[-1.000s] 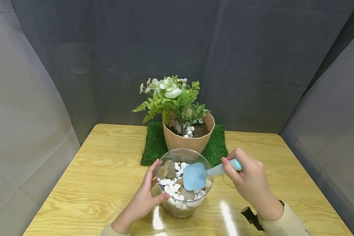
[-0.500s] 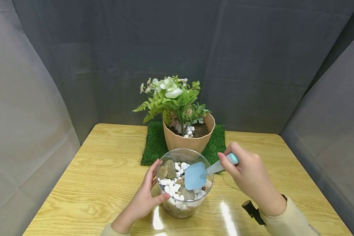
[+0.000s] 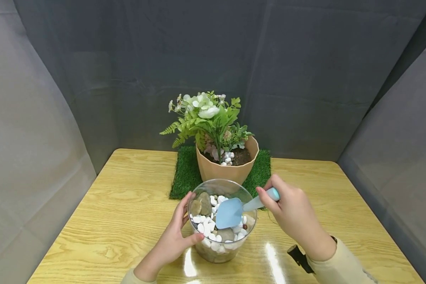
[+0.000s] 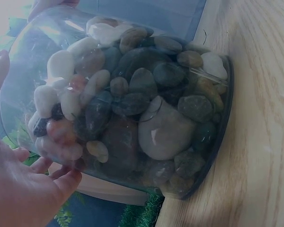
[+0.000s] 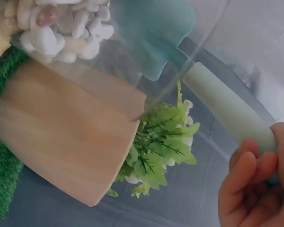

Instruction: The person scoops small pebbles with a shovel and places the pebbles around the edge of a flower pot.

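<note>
Gripping the handle (image 3: 256,202) of a blue garden trowel (image 3: 247,206), the right hand (image 3: 292,213) stands to the right of a clear round container (image 3: 217,257), apart from its wall. The left hand (image 3: 170,240) is curved round the container's left side and holds it, thumb toward the wearer, fingers toward the far side. Governing relation: the container lies between the hands, to the left of the right hand; the left hand is nearer, in contact with it. The container's axis is upright, mouth upward, base flat on the bench (image 3: 127,197). The trowel's long axis runs obliquely from the right hand across the rim. Its blade (image 3: 228,213) points left and toward the wearer, within the container, over white pebbles (image 3: 206,226) and larger grey-brown stones (image 3: 205,204). Contact between blade and stones cannot be confirmed. Beyond the container, a tan planter (image 3: 221,172) bearing white flowers (image 3: 208,112) and green foliage (image 3: 214,127) rests on an artificial-turf mat (image 3: 184,177). Dark cloth (image 3: 145,71) hangs behind the bench.
</note>
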### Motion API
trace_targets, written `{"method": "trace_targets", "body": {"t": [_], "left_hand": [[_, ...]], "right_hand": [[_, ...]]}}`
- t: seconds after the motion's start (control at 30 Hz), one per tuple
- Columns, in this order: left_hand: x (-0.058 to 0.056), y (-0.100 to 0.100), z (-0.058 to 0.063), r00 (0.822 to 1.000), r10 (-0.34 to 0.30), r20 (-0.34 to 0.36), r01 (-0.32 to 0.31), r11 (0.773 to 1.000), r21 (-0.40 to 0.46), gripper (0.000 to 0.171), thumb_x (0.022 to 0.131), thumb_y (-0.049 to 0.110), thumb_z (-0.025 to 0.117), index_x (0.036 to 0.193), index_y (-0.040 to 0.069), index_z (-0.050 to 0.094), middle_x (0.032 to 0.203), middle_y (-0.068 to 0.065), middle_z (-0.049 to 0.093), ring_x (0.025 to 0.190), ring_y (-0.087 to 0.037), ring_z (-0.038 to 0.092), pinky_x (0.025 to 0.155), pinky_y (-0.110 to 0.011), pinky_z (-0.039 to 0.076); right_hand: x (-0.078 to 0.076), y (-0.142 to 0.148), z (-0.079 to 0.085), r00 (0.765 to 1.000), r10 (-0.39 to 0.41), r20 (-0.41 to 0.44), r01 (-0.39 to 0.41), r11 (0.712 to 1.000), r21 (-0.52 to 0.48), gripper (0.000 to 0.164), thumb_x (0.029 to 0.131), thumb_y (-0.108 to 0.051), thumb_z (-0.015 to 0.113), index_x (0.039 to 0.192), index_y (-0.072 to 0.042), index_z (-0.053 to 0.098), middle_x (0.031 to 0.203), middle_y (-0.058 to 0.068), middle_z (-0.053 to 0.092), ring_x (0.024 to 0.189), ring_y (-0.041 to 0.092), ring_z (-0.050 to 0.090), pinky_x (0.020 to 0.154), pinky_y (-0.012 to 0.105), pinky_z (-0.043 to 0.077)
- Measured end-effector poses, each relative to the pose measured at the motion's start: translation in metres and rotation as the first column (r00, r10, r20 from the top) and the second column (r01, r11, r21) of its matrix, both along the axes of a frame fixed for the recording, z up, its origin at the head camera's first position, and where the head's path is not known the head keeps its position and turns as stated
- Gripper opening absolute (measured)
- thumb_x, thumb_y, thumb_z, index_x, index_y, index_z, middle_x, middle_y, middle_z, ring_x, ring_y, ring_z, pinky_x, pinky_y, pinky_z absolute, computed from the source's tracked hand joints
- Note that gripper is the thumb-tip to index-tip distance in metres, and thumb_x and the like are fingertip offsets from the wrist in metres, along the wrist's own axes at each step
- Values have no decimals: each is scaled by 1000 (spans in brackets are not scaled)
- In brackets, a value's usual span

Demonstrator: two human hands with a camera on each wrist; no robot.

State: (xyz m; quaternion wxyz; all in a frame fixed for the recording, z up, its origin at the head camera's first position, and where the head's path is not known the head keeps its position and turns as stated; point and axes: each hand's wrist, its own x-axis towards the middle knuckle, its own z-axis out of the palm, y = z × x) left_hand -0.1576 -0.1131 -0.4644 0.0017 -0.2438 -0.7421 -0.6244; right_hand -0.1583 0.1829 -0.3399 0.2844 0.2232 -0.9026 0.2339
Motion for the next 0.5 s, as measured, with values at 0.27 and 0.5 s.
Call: {"method": "trace_targets", "body": {"t": [0.27,0.5], "left_hand": [[0,0,0,1000,-1,-7,1,1000,5,102,92,36,78,166,27,9,172,-16,16,154,-49,22,120,-68,26],[0,1,1,1000,3,-6,-3,1000,4,102,92,33,79,167,27,9,172,-17,16,154,-49,22,120,-68,26]], "right_hand": [[1,-4,-11,999,20,37,-19,1000,-23,24,94,-9,73,83,-14,52,57,-14,35,48,-4,26,42,17,30],[-2,1,-17,995,-8,98,19,993,-118,20,98,-9,68,84,-14,54,56,-13,40,45,-5,30,39,19,33]]}}
